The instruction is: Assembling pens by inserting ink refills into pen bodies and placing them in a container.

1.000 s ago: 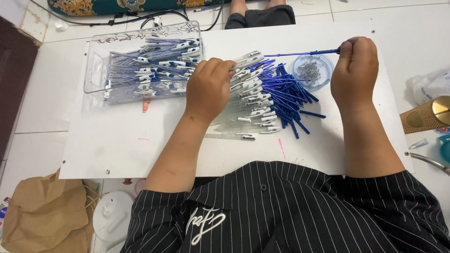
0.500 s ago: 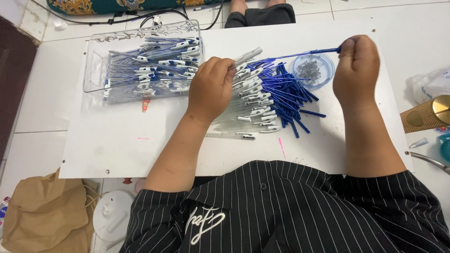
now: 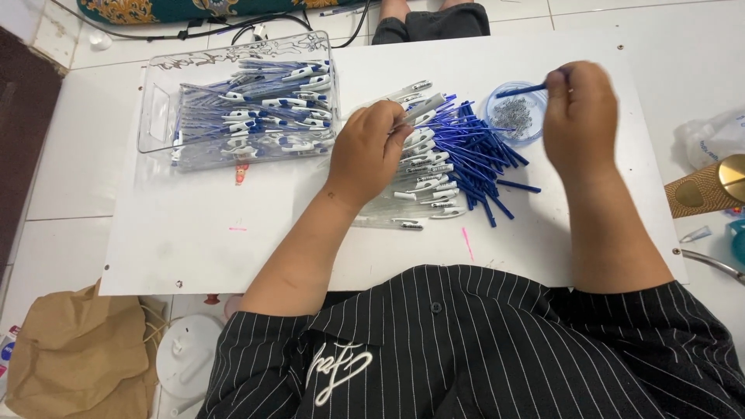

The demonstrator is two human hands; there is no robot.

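My left hand (image 3: 371, 152) pinches a clear pen barrel (image 3: 423, 109) with a white clip, lifted off the heap of clear barrels (image 3: 423, 182) on the white board. My right hand (image 3: 580, 116) grips a thin blue refill (image 3: 518, 91) whose tip points left over a small round blue dish of tiny metal springs (image 3: 513, 122). Between the hands lies a pile of loose blue refills (image 3: 479, 155).
A clear plastic tray (image 3: 159, 112) of assembled blue and white pens stands at the board's far left. A brown paper bag (image 3: 74, 353) and a white lid sit on the floor near left. A gold-capped object (image 3: 710, 186) lies at the right edge. Another person's knees (image 3: 431, 17) show at the top.
My right hand has drawn the blue refill nearer and swung its tip down over the spring dish. My left hand has raised one clear barrel out of the heap.
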